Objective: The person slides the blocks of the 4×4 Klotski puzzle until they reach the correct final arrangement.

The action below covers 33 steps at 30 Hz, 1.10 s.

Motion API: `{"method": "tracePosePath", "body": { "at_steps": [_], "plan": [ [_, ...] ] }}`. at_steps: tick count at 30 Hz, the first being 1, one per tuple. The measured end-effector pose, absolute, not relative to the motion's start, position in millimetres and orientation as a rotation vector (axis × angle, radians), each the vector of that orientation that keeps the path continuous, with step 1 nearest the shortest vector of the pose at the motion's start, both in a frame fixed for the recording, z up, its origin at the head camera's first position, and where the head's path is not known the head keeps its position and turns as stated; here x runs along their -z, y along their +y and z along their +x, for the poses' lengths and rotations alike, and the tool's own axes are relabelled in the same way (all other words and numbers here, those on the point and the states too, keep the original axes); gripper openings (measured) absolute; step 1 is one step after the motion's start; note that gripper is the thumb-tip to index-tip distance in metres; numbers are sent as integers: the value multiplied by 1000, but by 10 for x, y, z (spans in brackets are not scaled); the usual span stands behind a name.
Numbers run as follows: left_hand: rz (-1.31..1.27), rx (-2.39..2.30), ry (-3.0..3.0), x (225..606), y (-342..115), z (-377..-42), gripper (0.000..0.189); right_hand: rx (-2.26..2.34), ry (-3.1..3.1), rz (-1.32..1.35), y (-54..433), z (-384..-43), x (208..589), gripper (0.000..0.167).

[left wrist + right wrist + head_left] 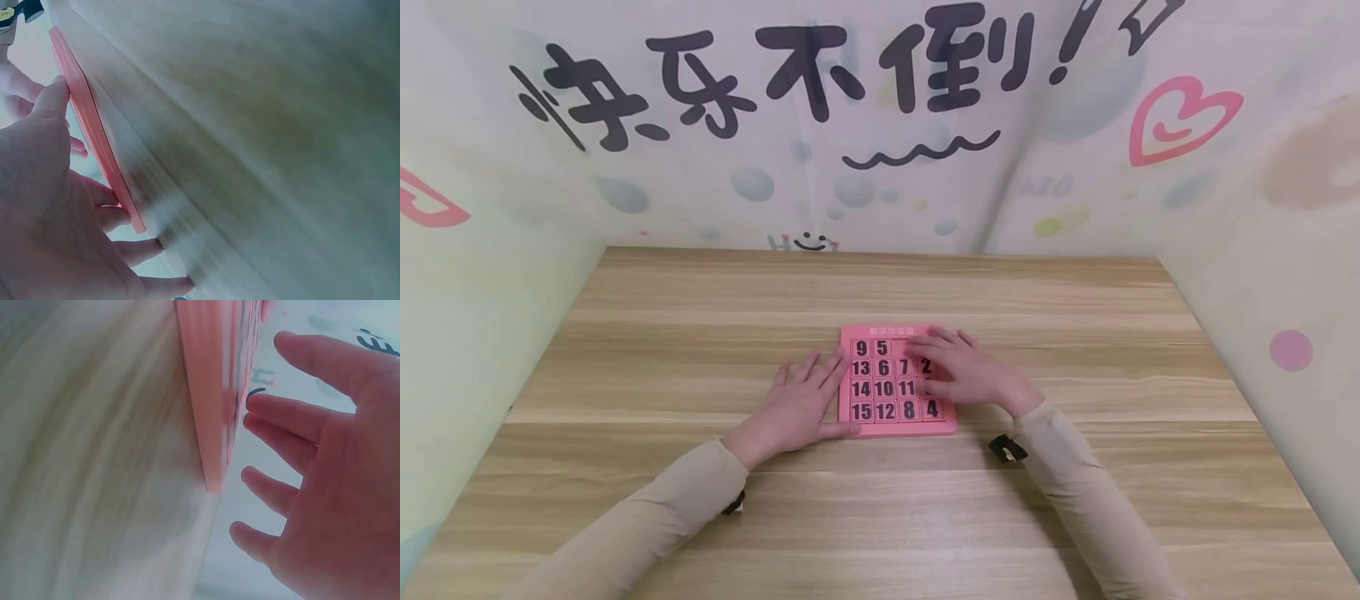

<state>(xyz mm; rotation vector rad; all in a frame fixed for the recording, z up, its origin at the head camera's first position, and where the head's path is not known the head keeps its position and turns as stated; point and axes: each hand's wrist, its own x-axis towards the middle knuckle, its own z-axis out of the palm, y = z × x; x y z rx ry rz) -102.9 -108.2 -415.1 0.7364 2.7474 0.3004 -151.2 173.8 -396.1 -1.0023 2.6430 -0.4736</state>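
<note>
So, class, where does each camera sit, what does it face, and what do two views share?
Head: on the head, facing forward and down at the pink puzzle; left hand, right hand and sleeves show.
Left wrist: worn there, facing the puzzle's side; left hand and part of right show.
Right wrist: worn there, facing the puzzle's side; right hand shows.
Both wrist views share puzzle and table.

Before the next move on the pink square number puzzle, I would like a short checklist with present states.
1. Pink square puzzle board flat on the brown wood-grain table: ok.
2. Bare left hand touching the board's left edge: ok.
3. Bottom row of black-numbered tiles readable: ok, 15, 12, 8, 4.
4. Top row fully visible: not ok, bare right hand covers its right end.
5. Right fingertips touching a tile: cannot tell.
</note>
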Motion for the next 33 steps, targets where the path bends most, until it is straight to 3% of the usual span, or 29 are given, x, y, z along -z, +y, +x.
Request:
{"method": "tracePosePath", "body": {
  "at_steps": [15,33],
  "plan": [
    [737,-302,2751,4158,-1071,-1020,99,483,2678,-981,1983,-1479,3985,59],
    [737,-293,2758,4160,-1075,-1021,98,516,2630,-1022,1749,-1477,4007,64]
  ]
}}
